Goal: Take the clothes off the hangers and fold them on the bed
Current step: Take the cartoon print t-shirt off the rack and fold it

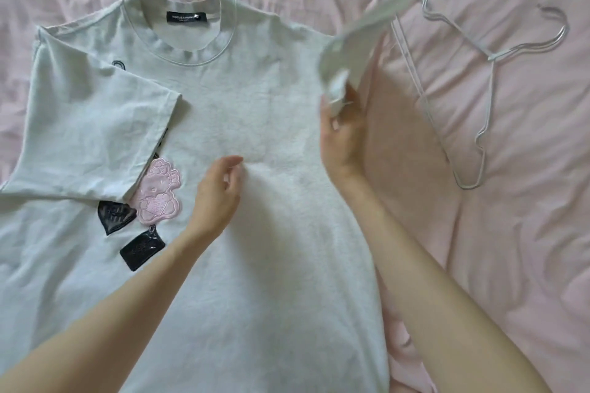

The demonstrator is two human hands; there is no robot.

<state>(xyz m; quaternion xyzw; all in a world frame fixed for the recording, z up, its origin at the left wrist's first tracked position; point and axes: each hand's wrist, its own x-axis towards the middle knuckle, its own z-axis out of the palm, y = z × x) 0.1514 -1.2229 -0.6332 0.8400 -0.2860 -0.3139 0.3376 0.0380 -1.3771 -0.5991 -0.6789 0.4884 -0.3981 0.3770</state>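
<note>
The pale grey T-shirt (255, 143) lies flat, front side down by the look of the neck label (186, 17), spread across the pink bed (498, 233) so that its body gives a smooth base for folding. The right hand (341, 137) has its grip clamped on the edge of the right sleeve (354, 41), fingers and thumb pinching the cuff; the sleeve is lifted and blurred, stretching up and away from the grip toward the shoulder, which suggests it is being carried inward over the shirt's back. Well to the left of that grip, the left sleeve (95, 124) is already folded in over the body, partly covering a pink embroidered patch (158, 191) and sitting above two black patches (127, 230); the right sleeve is probably meant to mirror it. The left hand (217, 191) hovers just over the middle of the shirt, below and left of the grip, fingers loosely curled and apart with nothing between them, likely ready to pin the cloth so the fold does not drag the fabric. Beyond the grip on the far right, the white wire hangers (479, 80) lie bare on the bed, set aside out of the folding area, so the removal step is done for this garment and the fold is partway through.
</note>
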